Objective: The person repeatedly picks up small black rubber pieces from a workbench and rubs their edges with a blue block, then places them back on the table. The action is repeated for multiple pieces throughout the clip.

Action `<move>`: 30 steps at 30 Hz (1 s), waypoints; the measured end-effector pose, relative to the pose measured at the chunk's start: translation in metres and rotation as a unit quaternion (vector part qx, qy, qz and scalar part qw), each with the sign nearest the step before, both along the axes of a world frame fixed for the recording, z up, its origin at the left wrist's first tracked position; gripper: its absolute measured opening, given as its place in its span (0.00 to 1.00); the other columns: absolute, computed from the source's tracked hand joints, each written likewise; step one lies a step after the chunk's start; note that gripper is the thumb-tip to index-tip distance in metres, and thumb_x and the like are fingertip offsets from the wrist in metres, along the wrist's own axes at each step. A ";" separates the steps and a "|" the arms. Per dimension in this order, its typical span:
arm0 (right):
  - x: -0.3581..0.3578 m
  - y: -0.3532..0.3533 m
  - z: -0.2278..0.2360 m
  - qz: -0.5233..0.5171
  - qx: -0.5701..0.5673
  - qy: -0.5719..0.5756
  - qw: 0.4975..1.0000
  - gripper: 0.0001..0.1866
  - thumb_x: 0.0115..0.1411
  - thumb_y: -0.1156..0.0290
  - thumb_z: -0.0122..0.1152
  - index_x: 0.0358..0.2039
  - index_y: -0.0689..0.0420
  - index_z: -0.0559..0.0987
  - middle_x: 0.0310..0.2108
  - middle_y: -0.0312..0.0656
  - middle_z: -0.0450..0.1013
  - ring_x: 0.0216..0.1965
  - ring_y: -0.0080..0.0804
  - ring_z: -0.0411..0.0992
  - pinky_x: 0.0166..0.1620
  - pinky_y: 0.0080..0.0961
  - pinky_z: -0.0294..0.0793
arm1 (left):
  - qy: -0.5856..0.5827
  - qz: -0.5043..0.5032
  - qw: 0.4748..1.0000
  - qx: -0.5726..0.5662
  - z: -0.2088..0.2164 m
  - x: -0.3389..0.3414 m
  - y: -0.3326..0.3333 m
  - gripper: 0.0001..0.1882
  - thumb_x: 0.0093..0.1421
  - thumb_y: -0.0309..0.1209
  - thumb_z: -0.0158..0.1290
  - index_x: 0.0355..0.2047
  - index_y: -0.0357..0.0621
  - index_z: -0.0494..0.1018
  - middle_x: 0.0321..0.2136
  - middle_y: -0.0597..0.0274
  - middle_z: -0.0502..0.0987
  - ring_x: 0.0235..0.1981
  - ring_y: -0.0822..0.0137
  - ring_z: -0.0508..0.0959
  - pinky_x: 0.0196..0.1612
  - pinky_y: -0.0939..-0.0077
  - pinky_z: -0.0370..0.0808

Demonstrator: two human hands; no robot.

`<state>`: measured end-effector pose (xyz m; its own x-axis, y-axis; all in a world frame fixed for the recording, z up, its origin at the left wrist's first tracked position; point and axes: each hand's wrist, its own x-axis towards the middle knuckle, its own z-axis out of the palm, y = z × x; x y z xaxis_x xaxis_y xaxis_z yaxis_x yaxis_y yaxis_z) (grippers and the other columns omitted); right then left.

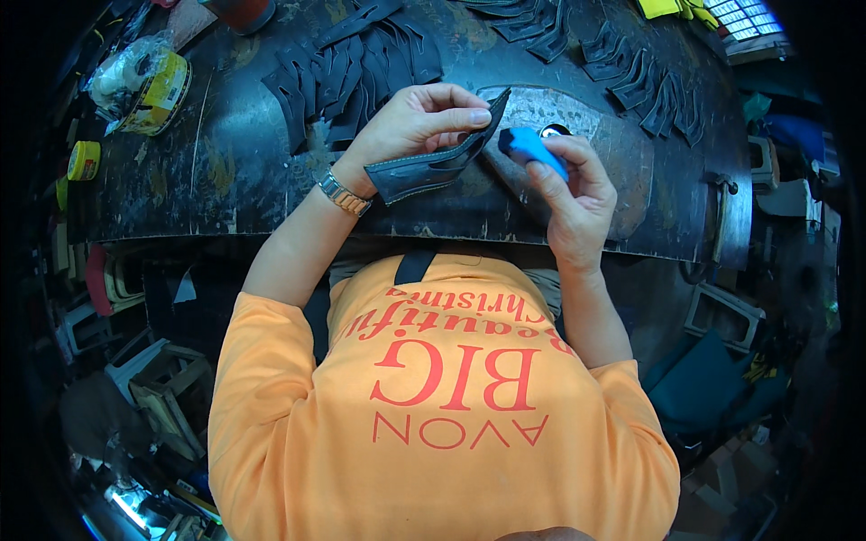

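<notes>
My left hand [422, 126] pinches a black stitched leather piece [417, 175] by its upper edge, thumb and fingers closed. Light thread runs along the piece's border, and it bends upward toward its far right tip. Just right of that tip, my right hand [579, 200] grips a blue pad [539, 155] with a blackened end, perhaps foam or cloth. A small gap separates the pad from the leather. Behind my right fingers sits a small round container [554, 131] with a light rim, partly hidden.
Dark leather pieces lie in a heap [352, 72] at the far middle of the worn table [244, 171], with further rows [649, 86] at the far right. At left stand a yellow tub [162, 95] with plastic wrap and a small yellow tin [84, 160]. Stools [722, 316] stand below.
</notes>
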<state>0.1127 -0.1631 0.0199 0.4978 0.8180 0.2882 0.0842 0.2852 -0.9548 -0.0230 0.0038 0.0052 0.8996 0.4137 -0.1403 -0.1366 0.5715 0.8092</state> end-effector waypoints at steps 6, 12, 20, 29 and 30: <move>-0.003 0.002 -0.002 -0.023 0.022 -0.133 0.991 0.11 0.50 0.80 0.65 0.36 0.60 0.78 0.32 0.37 0.73 0.36 0.25 0.68 0.40 0.20 0.64 | 0.020 -0.005 0.999 0.033 0.001 0.001 0.000 0.08 0.58 0.27 0.56 0.38 0.40 0.75 0.31 0.67 0.76 0.29 0.80 0.76 0.33 0.90 0.75; -0.006 0.003 -0.002 -0.039 -0.001 -0.190 0.981 0.10 0.49 0.80 0.65 0.34 0.59 0.79 0.30 0.38 0.74 0.33 0.27 0.69 0.38 0.22 0.65 | 0.018 0.025 0.998 0.052 -0.003 0.003 -0.002 0.11 0.57 0.30 0.59 0.39 0.39 0.77 0.27 0.70 0.76 0.24 0.84 0.72 0.26 0.94 0.68; -0.005 -0.001 -0.010 -0.007 -0.016 -0.169 0.985 0.09 0.50 0.79 0.65 0.34 0.60 0.79 0.30 0.39 0.74 0.32 0.26 0.69 0.36 0.20 0.66 | -0.013 0.010 0.997 0.080 -0.009 0.003 0.002 0.09 0.58 0.28 0.57 0.39 0.39 0.76 0.31 0.68 0.76 0.30 0.79 0.74 0.34 0.89 0.72; -0.011 -0.008 -0.005 0.051 -0.091 0.000 0.995 0.09 0.54 0.78 0.63 0.37 0.62 0.78 0.32 0.34 0.72 0.32 0.17 0.67 0.35 0.14 0.65 | 0.005 0.094 0.960 0.262 0.002 0.004 -0.005 0.07 0.57 0.28 0.58 0.36 0.42 0.77 0.30 0.68 0.78 0.32 0.79 0.76 0.35 0.87 0.74; -0.014 -0.010 -0.004 0.043 -0.097 0.050 0.993 0.09 0.55 0.78 0.63 0.37 0.62 0.77 0.33 0.33 0.72 0.33 0.17 0.67 0.35 0.13 0.65 | -0.005 0.111 0.946 0.304 0.003 0.004 -0.007 0.07 0.57 0.28 0.58 0.36 0.42 0.77 0.29 0.68 0.78 0.31 0.79 0.76 0.35 0.87 0.74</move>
<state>0.0989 -0.1731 0.0162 0.4427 0.8936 0.0740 -0.0303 0.0974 -0.9948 -0.0188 -0.0032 0.0084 0.7815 0.5936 0.1923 -0.2080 -0.0427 0.9772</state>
